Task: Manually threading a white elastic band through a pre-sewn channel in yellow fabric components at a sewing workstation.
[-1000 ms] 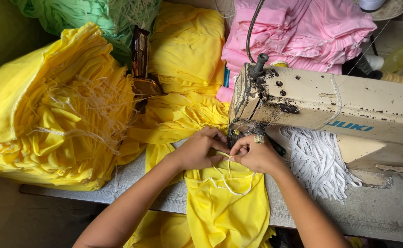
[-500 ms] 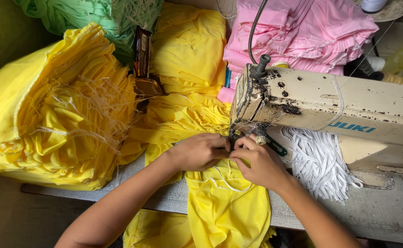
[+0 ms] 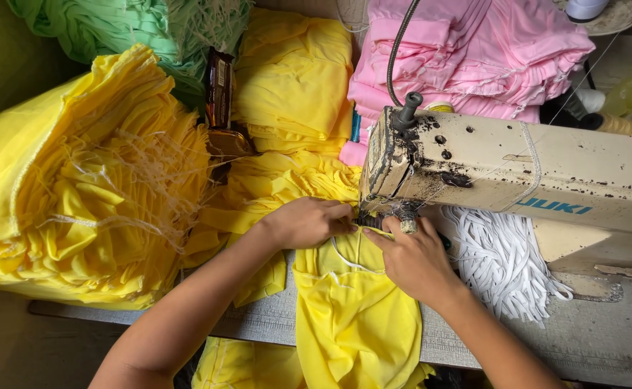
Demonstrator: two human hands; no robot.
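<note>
A yellow fabric piece lies on the grey table and hangs over its front edge. My left hand pinches the fabric's top edge right beside the needle area of the cream sewing machine. My right hand presses the fabric flat just below the machine head, fingers pointing at the needle. A thin white elastic strip curves across the fabric between both hands. The needle itself is hidden behind my fingers.
A big heap of yellow pieces with loose white strips fills the left. Folded yellow stacks, green cloth and pink cloth lie behind. A bundle of white elastic sits under the machine arm.
Both hands slid the yellow fabric up closer under the machine head. The right hand moved from pinching the edge to pressing flat on the fabric.
</note>
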